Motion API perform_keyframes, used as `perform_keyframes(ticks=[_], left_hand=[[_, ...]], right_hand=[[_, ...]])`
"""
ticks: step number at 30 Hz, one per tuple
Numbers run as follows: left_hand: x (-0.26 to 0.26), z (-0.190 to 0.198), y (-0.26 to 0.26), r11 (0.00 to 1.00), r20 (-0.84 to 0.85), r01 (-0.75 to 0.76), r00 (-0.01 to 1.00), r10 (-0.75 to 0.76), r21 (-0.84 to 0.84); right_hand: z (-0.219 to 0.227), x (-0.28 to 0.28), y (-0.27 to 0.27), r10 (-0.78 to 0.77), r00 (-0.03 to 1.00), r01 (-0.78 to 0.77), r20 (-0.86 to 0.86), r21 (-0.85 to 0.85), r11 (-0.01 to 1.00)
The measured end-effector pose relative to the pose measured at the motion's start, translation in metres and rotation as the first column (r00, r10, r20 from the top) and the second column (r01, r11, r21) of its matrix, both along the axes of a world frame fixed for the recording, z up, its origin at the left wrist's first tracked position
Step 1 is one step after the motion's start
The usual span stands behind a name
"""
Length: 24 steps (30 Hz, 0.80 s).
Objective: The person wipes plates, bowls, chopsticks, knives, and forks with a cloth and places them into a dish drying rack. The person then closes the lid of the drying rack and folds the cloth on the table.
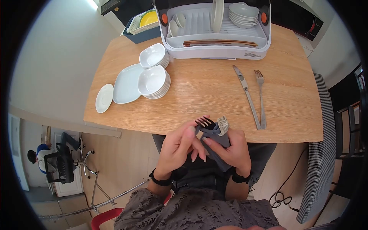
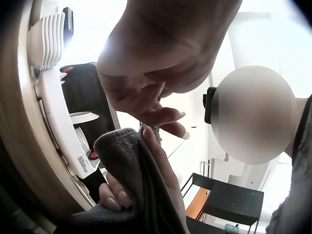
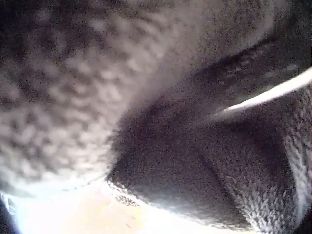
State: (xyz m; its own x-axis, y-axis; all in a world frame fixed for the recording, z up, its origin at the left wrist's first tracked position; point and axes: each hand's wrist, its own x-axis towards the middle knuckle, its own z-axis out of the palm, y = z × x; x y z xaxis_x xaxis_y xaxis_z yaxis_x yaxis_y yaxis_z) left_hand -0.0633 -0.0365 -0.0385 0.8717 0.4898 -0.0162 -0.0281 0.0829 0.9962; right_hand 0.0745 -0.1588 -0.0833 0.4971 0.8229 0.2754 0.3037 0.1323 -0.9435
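Note:
Near the table's front edge, in the head view, the right hand [image 1: 234, 152] grips a dark grey cloth [image 1: 221, 163] with a pale label [image 1: 223, 125]. A fork [image 1: 205, 122] has its tines out beside the cloth's top, pinched by the thumb and finger of the left hand [image 1: 178, 147]. The left wrist view shows the left hand [image 2: 161, 63] above and the right hand [image 2: 163, 165] holding the cloth [image 2: 126, 161]. Cloth folds [image 3: 170, 161] fill the right wrist view, hiding the right hand.
A knife [image 1: 247, 94] and another fork [image 1: 261, 99] lie on the table [image 1: 207, 88]. At the left stand stacked bowls [image 1: 153, 82], a tray [image 1: 126, 86] and a small plate [image 1: 104, 98]. A dish rack [image 1: 214, 51] with plates and chopsticks stands at the back, a basket [image 1: 140, 34] beside it.

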Motion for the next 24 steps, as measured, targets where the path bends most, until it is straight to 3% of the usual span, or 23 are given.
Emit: perform_keyframes(ticks=[3, 7, 9, 10, 16, 18, 22, 24], left_hand=[[0.002, 0.0, 0.0, 0.997, -0.138, 0.078, 0.987, -0.076, 0.016], [0.005, -0.001, -0.001, 0.996, -0.159, 0.093, 0.983, -0.093, -0.011], [0.005, 0.0, 0.0, 0.984, -0.079, 0.057, 0.994, -0.071, -0.17], [0.005, -0.002, 0.001, 0.984, -0.079, 0.057, 0.994, -0.071, -0.169], [0.014, -0.012, 0.004, 0.99, -0.129, -0.139, 0.982, 0.141, 0.025], [0.015, -0.02, 0.01, 0.945, 0.014, -0.251, 0.967, 0.253, 0.209], [0.007, -0.008, 0.023, 0.935, 0.012, -0.229, 0.972, 0.234, 0.27], [0.004, 0.006, 0.026, 0.923, 0.022, -0.293, 0.955, 0.297, 0.249]], right_hand=[[-0.003, 0.002, 0.0, -0.038, 0.999, 0.037, 0.032, 0.022, 0.999], [0.002, 0.001, 0.0, -0.037, 0.999, 0.037, -0.002, 0.022, 0.999], [0.005, 0.0, 0.0, -0.044, 0.998, 0.046, -0.042, 0.028, 0.999], [0.005, 0.001, 0.0, -0.038, 0.998, 0.039, -0.04, 0.025, 0.999], [0.002, 0.002, -0.001, -0.043, 0.997, 0.045, 0.067, -0.035, 0.998], [0.002, 0.001, -0.001, -0.047, 0.996, 0.052, 0.08, -0.061, 0.997], [0.002, -0.001, 0.004, -0.045, 0.985, 0.051, 0.164, -0.03, 0.998], [0.002, -0.003, 0.005, -0.048, 0.979, 0.051, 0.197, -0.008, 0.999]])
